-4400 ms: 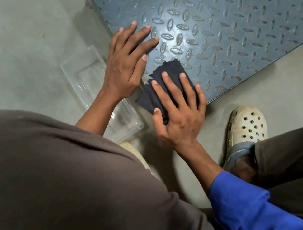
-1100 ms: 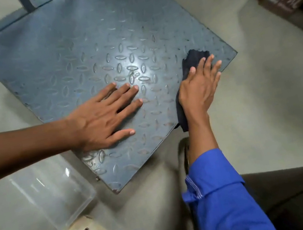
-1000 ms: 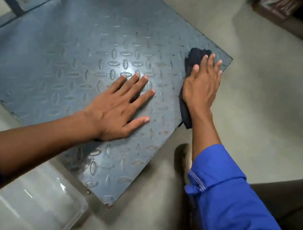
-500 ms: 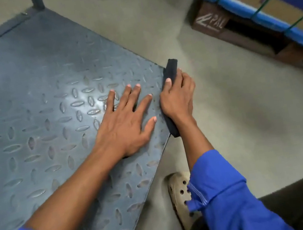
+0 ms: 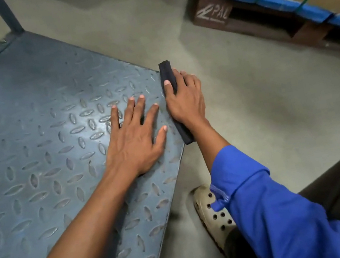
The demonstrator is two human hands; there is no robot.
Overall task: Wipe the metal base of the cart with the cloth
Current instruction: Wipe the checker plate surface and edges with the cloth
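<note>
I see left hand point(image 5: 134, 139) flat, fingers straight, on metal base point(image 5: 28, 131) | right hand point(image 5: 184, 101) grips cloth point(image 5: 166, 72) at base edge

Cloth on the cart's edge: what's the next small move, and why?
Probably draw the cloth along the edge toward you. The right hand grips it over the side edge of the metal base at the far corner, the left hand lies flat on the base, and the stretch of edge nearer the shoe lies beyond the cloth.
</note>
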